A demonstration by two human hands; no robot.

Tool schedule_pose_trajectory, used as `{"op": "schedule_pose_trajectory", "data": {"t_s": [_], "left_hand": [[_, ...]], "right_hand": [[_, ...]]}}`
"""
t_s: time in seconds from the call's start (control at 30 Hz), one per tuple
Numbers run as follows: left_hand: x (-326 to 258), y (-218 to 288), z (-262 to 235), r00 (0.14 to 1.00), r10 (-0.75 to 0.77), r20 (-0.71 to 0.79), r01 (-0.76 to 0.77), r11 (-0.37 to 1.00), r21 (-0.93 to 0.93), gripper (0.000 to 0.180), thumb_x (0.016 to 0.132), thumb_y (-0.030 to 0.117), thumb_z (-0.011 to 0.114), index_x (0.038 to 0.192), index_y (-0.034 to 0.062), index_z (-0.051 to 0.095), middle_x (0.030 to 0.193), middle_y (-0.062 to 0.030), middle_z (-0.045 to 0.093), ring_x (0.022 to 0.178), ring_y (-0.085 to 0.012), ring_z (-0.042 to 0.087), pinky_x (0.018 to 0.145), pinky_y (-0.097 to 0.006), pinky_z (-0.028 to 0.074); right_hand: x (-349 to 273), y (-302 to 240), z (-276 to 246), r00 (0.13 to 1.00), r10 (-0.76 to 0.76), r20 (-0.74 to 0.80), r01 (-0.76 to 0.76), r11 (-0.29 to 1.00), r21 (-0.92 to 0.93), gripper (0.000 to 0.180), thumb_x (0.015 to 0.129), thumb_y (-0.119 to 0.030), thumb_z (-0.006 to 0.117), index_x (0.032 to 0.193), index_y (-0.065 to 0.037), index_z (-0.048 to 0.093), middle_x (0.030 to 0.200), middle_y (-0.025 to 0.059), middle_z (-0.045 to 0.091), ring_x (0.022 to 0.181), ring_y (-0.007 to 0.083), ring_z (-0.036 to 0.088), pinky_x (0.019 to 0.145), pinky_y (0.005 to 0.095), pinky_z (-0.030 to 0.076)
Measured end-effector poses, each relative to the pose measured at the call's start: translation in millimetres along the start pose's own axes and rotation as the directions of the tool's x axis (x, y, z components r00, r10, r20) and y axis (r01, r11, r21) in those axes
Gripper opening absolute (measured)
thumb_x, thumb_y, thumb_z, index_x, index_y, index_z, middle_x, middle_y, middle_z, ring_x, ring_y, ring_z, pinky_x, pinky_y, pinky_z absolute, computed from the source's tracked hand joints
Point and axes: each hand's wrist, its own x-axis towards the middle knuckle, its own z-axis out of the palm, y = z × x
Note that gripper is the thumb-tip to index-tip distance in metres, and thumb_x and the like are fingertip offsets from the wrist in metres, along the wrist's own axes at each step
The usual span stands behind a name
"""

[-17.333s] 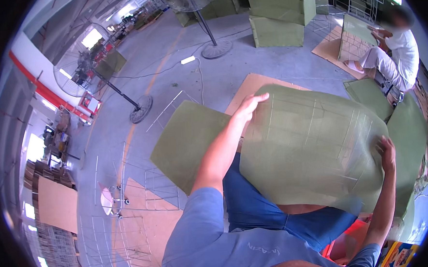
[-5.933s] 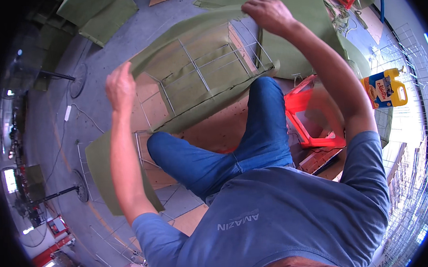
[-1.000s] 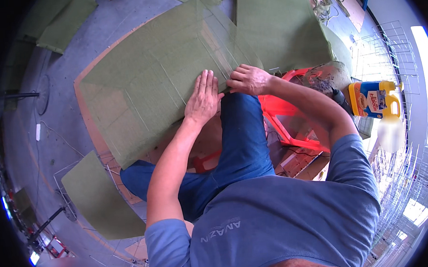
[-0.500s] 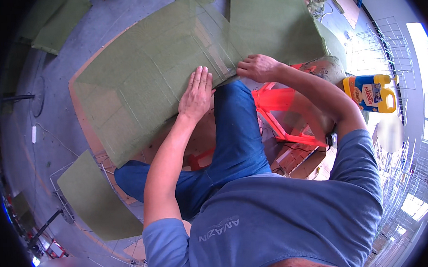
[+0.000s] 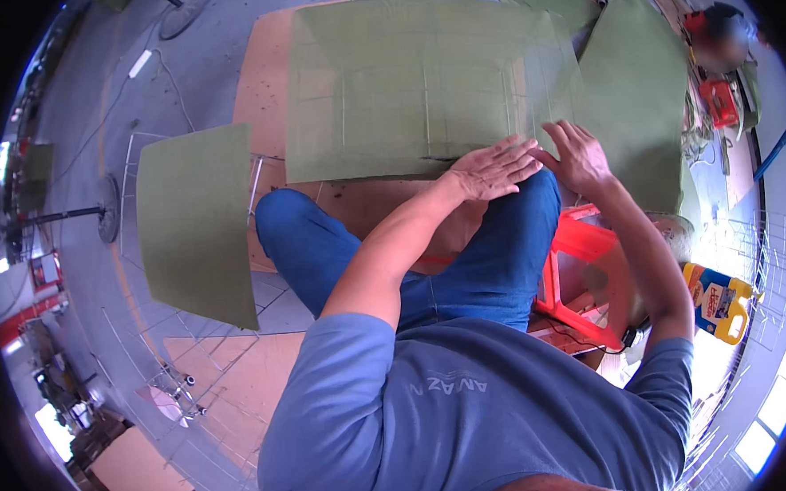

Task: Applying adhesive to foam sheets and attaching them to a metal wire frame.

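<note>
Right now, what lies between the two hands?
Nothing, by the head view: the left hand and right hand nearly touch over the green mesh panel's near edge.

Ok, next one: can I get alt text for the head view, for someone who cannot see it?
A seated person in a blue shirt and jeans presses the left hand and right hand, fingers flat and open, on the near edge of a green mesh-covered wire frame lying on a board. Another green panel lies to the left; a red stool and yellow bottle are at the right.
</note>
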Motion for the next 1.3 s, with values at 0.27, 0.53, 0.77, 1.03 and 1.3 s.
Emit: {"op": "schedule_pose_trajectory", "data": {"t_s": [0.27,0.53,0.77,1.03,1.3], "left_hand": [[-102,63,-51,0.207,-0.953,0.223,0.505,-0.091,-0.858,0.035,0.099,0.038,0.066,0.109,0.0049,0.061,0.092,-0.0072,0.065,0.083,-0.0178,0.065,0.075,-0.033,0.052],[-158,0,-77,-0.246,-0.856,0.454,-0.028,-0.462,-0.886,0.036,0.101,0.038,0.066,0.111,0.0044,0.061,0.107,-0.0063,0.067,0.091,-0.0136,0.065,0.079,-0.031,0.052],[-174,15,-42,-0.207,-0.899,0.387,-0.24,-0.337,-0.91,0.033,0.103,0.029,0.063,0.124,0.0039,0.061,0.121,-0.0075,0.067,0.107,-0.0185,0.066,0.102,-0.039,0.05],[-186,-6,-76,-0.442,-0.772,0.456,-0.314,-0.344,-0.885,0.031,0.101,0.033,0.067,0.119,0.0109,0.057,0.111,-0.0045,0.063,0.099,-0.017,0.063,0.086,-0.032,0.052],[-210,-22,-56,-0.487,-0.82,0.301,-0.372,-0.117,-0.921,0.017,0.101,0.029,0.067,0.113,0.0179,0.063,0.099,0.0046,0.061,0.087,-0.0111,0.056,0.082,-0.03,0.049]], "right_hand": [[113,-118,33,0.976,0.038,-0.215,0.035,0.945,0.325,0.049,0.102,-0.031,0.058,0.141,-0.002,0.051,0.14,0.0214,0.056,0.129,0.0398,0.054,0.11,0.0476,0.044],[130,-161,91,0.983,-0.06,-0.175,0.12,0.927,0.356,0.053,0.106,-0.031,0.049,0.148,0.0,0.043,0.156,0.0197,0.043,0.148,0.0352,0.037,0.123,0.0475,0.029],[137,-181,103,0.931,-0.363,-0.034,0.364,0.923,0.127,0.059,0.104,-0.035,0.05,0.152,-0.001,0.041,0.163,0.0157,0.034,0.153,0.0292,0.03,0.127,0.0449,0.023],[127,-185,124,0.942,-0.318,-0.106,0.31,0.947,-0.084,0.059,0.101,-0.034,0.052,0.149,0.0,0.046,0.159,0.0161,0.042,0.149,0.03,0.038,0.124,0.0468,0.03],[139,-193,108,0.927,-0.327,-0.184,0.329,0.944,-0.019,0.058,0.099,-0.035,0.058,0.146,-0.002,0.05,0.153,0.0164,0.048,0.142,0.0315,0.046,0.118,0.0478,0.037]]}}
